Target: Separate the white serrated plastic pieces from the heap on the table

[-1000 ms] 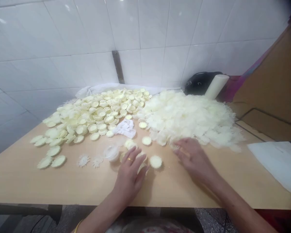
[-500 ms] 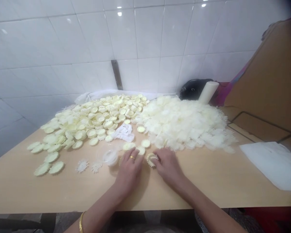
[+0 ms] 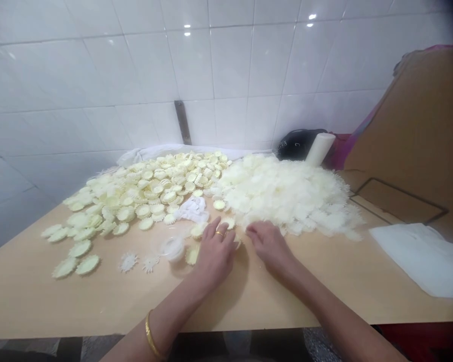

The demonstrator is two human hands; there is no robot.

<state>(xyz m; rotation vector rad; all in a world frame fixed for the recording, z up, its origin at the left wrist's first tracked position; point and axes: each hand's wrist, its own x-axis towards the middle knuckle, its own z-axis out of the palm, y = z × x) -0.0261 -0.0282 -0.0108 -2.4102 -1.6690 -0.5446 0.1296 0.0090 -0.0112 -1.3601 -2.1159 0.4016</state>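
My left hand (image 3: 216,250), with a ring on one finger, lies palm down on the wooden table (image 3: 98,296), fingers stretched over a pale yellow toothed disc whose edge peeks out at its right side (image 3: 237,244). My right hand (image 3: 269,244) rests palm down just beside it, fingers loosely bent, tips at the near edge of the heap of white frilly pieces (image 3: 290,193). Nothing shows inside the right hand. A small clear round cap (image 3: 173,248) and another yellow disc (image 3: 192,254) lie left of my left hand.
A wide spread of yellow toothed discs (image 3: 143,193) covers the table's left. A crumpled white cloth (image 3: 192,208) sits between the piles. Two white spiky pieces (image 3: 138,262) lie apart. A white cylinder (image 3: 318,149), black bag (image 3: 294,143), white sheet (image 3: 423,256) and brown board (image 3: 419,136) stand right.
My right hand left the white heap, came to the left hand pinching a toothed disc, and now has let it go. Both hands have shifted slightly away from me towards the piles.
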